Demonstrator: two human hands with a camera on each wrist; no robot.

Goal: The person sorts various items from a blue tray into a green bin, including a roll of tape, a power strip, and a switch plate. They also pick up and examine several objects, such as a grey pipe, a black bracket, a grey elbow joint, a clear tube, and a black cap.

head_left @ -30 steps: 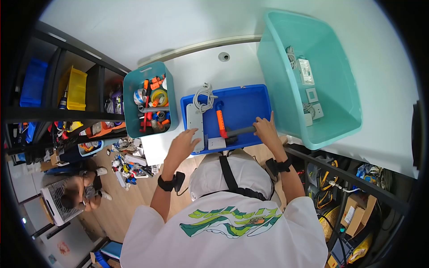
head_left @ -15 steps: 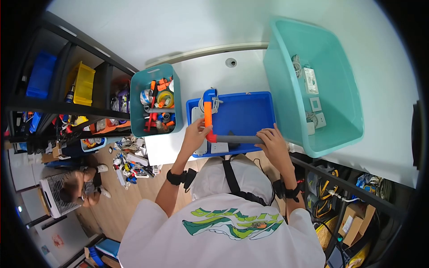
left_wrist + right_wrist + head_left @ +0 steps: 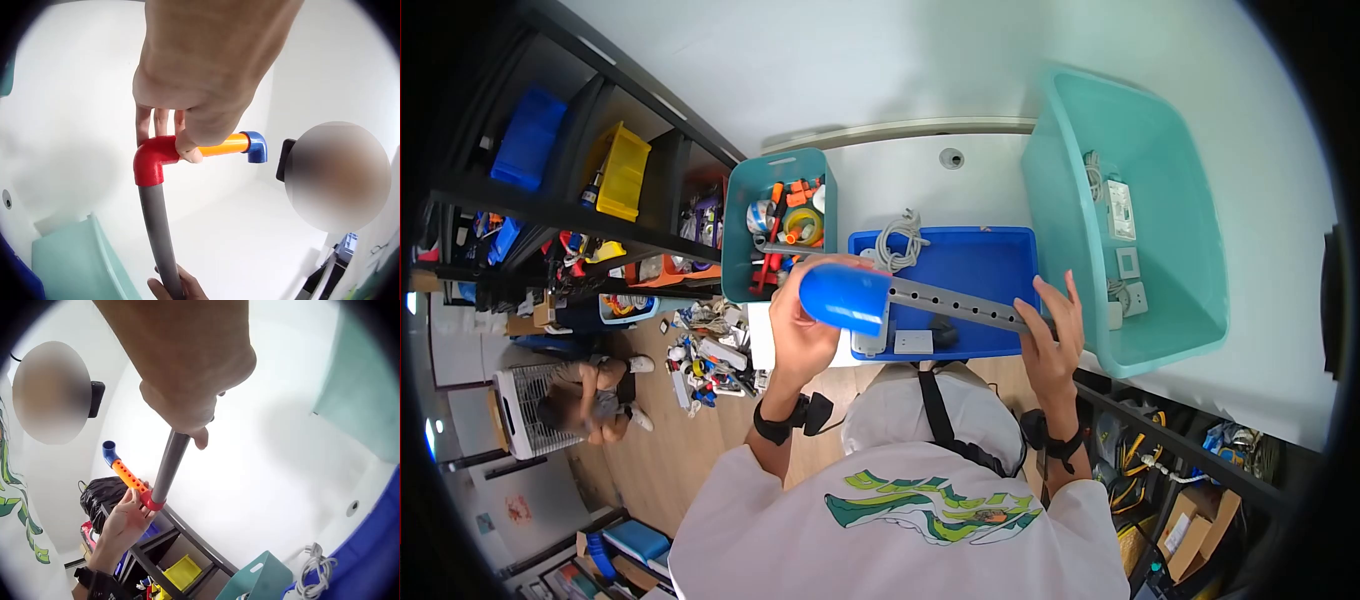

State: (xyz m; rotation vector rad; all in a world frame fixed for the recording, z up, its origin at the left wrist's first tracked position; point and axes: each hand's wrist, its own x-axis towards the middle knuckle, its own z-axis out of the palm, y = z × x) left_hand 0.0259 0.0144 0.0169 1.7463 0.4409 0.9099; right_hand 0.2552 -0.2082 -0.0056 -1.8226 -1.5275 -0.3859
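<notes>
Both hands hold a joined toy pipe piece above the blue tray (image 3: pixel 985 275). It has a blue elbow (image 3: pixel 845 298), a short orange tube with holes (image 3: pixel 225 145), a red elbow (image 3: pixel 149 162) and a long grey tube (image 3: pixel 955 303) with a row of holes. My left hand (image 3: pixel 803 335) grips it where the orange tube meets the red elbow; the blue elbow points up toward the head camera and covers that joint there. My right hand (image 3: pixel 1055 340) holds the grey tube's far end. In the tray lie a white power strip (image 3: pixel 870 340), a white socket plate (image 3: pixel 914 342) and a dark object (image 3: pixel 943 332).
A coiled grey cable with a plug (image 3: pixel 900 243) lies over the tray's back left. Left of it stands a teal bin (image 3: pixel 737 230) of mixed pipe parts. A large mint tub (image 3: pixel 1175 290) with sockets stands right. Another person (image 3: pixel 590 400) sits at lower left.
My left hand has come from the tray's left side to the red elbow. The pipe piece has been lifted out of the tray and turned so its blue elbow points up.
</notes>
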